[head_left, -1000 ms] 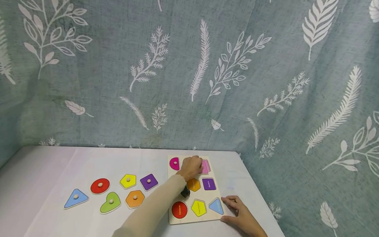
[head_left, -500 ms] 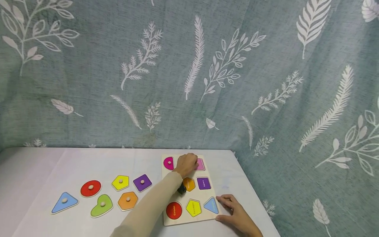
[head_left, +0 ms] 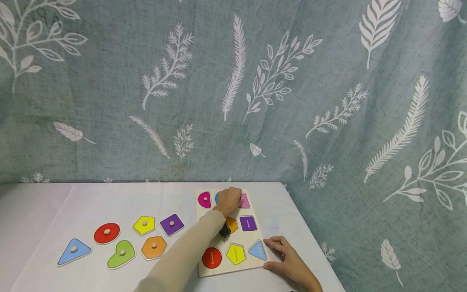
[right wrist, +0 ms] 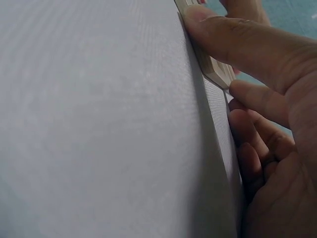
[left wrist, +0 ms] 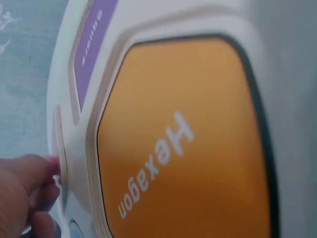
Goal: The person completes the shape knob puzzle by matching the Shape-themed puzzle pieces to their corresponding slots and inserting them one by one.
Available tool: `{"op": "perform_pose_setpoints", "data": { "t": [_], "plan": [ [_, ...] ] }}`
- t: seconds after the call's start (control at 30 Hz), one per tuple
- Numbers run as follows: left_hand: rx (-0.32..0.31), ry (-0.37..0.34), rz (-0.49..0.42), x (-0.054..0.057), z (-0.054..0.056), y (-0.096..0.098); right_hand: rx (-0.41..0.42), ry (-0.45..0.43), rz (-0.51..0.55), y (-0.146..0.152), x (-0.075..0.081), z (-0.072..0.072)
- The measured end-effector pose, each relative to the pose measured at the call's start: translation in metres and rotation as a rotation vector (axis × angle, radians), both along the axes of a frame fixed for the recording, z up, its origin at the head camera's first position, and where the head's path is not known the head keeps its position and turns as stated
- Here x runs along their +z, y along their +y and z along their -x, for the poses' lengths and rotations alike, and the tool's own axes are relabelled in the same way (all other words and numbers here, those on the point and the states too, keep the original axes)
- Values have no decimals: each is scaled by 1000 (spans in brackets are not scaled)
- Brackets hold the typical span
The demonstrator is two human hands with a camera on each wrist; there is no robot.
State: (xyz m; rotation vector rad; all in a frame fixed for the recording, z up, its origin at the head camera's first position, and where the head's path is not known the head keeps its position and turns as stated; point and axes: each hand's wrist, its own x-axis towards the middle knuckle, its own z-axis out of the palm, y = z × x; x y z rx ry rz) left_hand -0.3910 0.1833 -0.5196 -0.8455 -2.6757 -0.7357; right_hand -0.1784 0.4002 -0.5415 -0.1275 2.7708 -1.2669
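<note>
Puzzle board [head_left: 239,238], long axis front-to-back

A: Background?
B: Grey-green backdrop cloth [head_left: 204,93], white plant prints, fills top and right of head view. Hangs with slight folds.
A: Which prints?
B: Leafy branch [head_left: 47,52] upper left, cut by frame edge. Narrow feathery frond [head_left: 234,67] upper centre. Bigger frond [head_left: 403,127] on right. Broad-bladed sprig [head_left: 379,26] top right. Single leaf [head_left: 69,132] mid-left, another leaf [head_left: 390,255] lower right.
A: Surface?
B: White-covered tabletop [head_left: 120,198]. Crease slants down its left part; right edge runs toward lower right.
A: Wrist views?
B: Left: blurry backdrop strip at left. Right: mostly white surface, backdrop patch upper right.
</note>
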Motion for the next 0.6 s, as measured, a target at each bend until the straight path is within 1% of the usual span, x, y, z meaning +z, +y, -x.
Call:
{"op": "perform_pose_setpoints", "data": {
  "t": [0.03,0.17,0.33,0.47,0.6],
  "plan": [
    [5,-23,11,1,0,1,-5,-3,6,0,0,0],
    [34,-73,56,3,2,3,-12,-19,14,-1,2,2],
    [59,-103,71,5,5,1,-8,-8,9,-5,5,3],
    [51,-114,65,8,5,-1,-6,2,0,-5,6,3],
    [11,-120,70,9,4,-2,-17,-13,-25,-2,5,1]
  ]
}}
